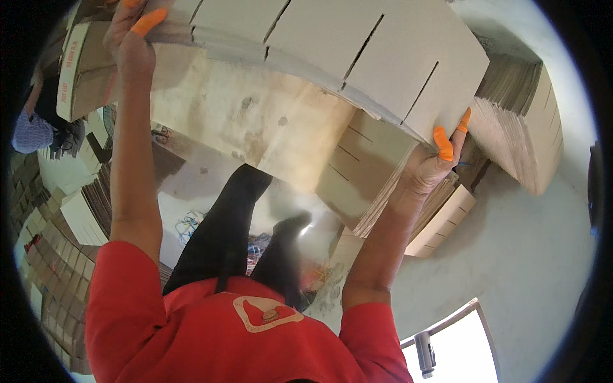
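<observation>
A wide pale cardboard sheet (319, 38) with dark slots cut into it spans the top of the view, out in front of me. Its near edge looks thick; I cannot tell whether it is one sheet or several. My left hand (133, 45) is closed on its left end. At the near right corner, my right hand (431, 167) grips the edge. Orange finger covers (445, 143) show on fingers of both hands. Below the sheet stands a stained, pale table or board (255, 115), partly hidden by the cardboard.
Stacked cardboard sheets (511, 131) stand to the right, with another slotted stack (348, 166) beside my right forearm. More stacks (86, 214) fill the left side. Tangled coloured strapping (191, 225) lies by my legs. Part of another person (60, 131) shows far left.
</observation>
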### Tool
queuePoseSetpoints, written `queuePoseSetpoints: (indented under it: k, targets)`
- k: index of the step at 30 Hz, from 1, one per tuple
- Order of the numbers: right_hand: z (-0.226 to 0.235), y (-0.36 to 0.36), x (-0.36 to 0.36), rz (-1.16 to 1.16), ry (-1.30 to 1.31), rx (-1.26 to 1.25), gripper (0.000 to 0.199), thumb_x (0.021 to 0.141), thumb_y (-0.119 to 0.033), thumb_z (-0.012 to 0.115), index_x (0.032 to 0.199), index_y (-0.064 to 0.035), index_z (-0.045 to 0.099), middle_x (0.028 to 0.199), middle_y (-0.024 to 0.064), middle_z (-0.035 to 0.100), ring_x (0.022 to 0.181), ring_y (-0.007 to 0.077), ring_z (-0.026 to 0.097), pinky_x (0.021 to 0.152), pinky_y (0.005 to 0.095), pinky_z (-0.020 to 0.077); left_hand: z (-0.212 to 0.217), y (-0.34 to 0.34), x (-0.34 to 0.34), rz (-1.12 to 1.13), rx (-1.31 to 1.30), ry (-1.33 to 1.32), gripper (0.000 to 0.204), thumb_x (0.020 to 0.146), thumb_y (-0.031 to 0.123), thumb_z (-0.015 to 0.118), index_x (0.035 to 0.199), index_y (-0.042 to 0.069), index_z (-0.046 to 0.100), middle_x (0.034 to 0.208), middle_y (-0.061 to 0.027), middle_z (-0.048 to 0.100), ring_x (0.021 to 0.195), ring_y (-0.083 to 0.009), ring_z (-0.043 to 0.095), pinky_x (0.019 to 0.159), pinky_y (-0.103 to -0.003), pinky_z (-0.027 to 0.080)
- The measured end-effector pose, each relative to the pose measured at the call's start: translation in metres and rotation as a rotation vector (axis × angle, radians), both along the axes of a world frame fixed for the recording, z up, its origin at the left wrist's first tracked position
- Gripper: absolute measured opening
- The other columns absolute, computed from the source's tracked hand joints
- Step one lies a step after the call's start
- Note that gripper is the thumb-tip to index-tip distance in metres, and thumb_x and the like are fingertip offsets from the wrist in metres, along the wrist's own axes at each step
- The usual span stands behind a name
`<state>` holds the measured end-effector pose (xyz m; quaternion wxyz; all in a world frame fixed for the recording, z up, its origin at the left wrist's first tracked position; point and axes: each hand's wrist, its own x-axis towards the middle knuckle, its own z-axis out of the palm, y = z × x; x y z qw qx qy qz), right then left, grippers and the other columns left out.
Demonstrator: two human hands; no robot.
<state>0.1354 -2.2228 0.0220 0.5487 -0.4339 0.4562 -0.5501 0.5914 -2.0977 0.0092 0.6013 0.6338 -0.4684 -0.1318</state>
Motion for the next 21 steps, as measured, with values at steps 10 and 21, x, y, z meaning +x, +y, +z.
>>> queuePoseSetpoints:
  k: [10, 21]
  targets:
    - [-0.006, -0.006, -0.016, 0.127, 0.022, -0.018, 0.077, 0.079, -0.016, 0.064, 0.148, 0.003, 0.034, 0.14, 0.0122, 0.047, 0.126, 0.0245, 0.046, 0.108, 0.0359, 0.0341, -0.043, -0.001, 0.003, 0.181, 0.094, -0.172, 0.061, 0.095, 0.026, 0.06, 0.142, 0.0, 0.03, 0.151, -0.0146, 0.034, 0.137, -0.03, 0.036, 0.11, -0.044, 0.034]
    - [-0.044, 0.26, -0.056, 0.45, 0.387, 0.279, 0.033, 0.097, -0.018, 0.055, 0.128, -0.0067, 0.059, 0.115, 0.0117, 0.065, 0.099, 0.0215, 0.063, 0.089, 0.033, 0.051, 0.002, 0.192, -0.164, 0.063, 0.634, 0.312, 0.046, 0.096, 0.019, 0.059, 0.138, 0.007, 0.048, 0.134, -0.0096, 0.056, 0.115, -0.0205, 0.057, 0.095, -0.034, 0.048]
